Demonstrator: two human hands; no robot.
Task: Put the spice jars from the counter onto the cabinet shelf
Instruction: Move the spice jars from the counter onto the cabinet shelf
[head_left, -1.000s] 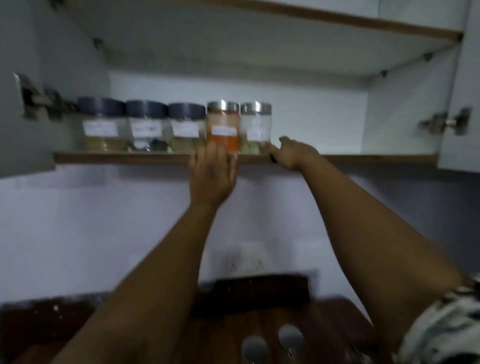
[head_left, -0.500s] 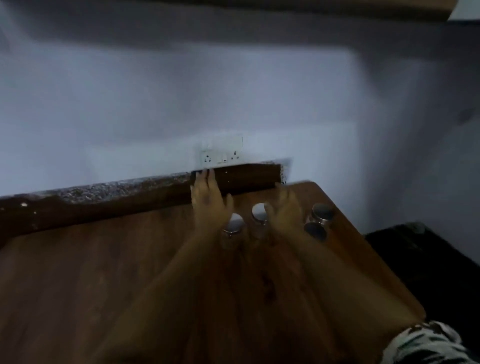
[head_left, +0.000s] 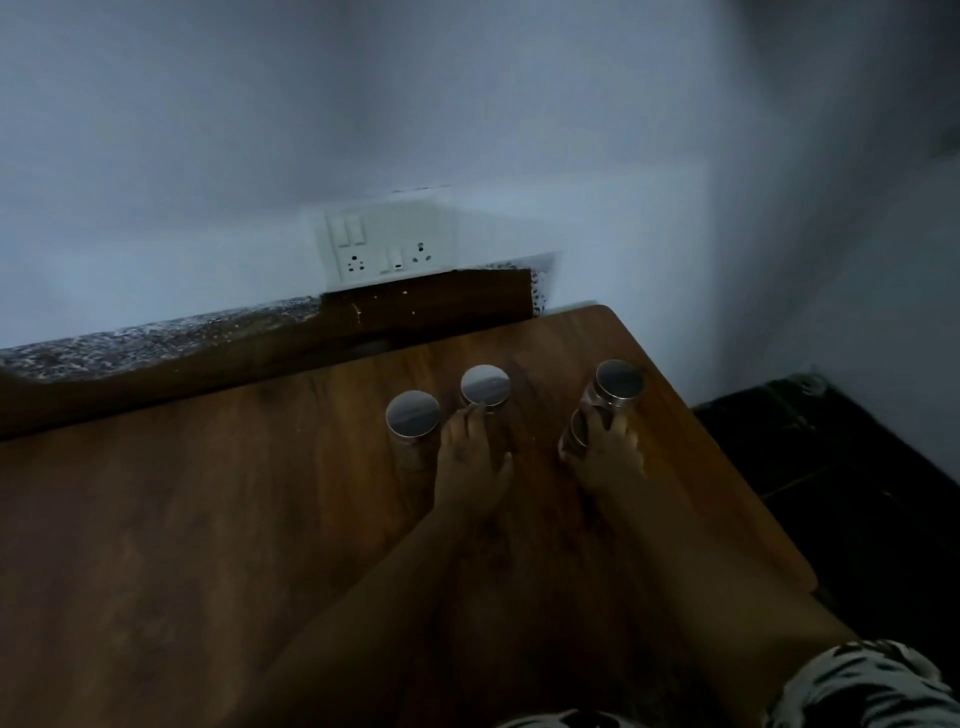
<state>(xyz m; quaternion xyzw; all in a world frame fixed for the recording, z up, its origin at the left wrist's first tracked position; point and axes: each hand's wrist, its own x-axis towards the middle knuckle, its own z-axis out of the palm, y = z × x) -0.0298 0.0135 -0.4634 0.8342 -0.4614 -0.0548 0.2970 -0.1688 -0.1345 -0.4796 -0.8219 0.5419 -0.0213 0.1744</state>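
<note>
On the wooden counter (head_left: 208, 519) both hands reach 4 steel-lidded jars to carry up: left hand (head_left: 470, 462) spread beside the middle jar (head_left: 485, 385), right hand (head_left: 608, 449) curling round the near right jar (head_left: 574, 434)

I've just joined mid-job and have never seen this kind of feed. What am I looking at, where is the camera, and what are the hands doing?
There is no machine here: a person works with two bare hands. The single picture comes from a camera worn on their head, looking forward and down.

Below is a wooden counter against a wall with a socket panel. Four steel-lidded spice jars stand on it. The left hand reaches between the left jar and the middle jar, fingertips at the middle jar; whether it has a grip yet is unclear. The right hand covers the near right jar, seemingly grasping it; the far right jar stands just behind. The cabinet shelf is out of view.
</note>
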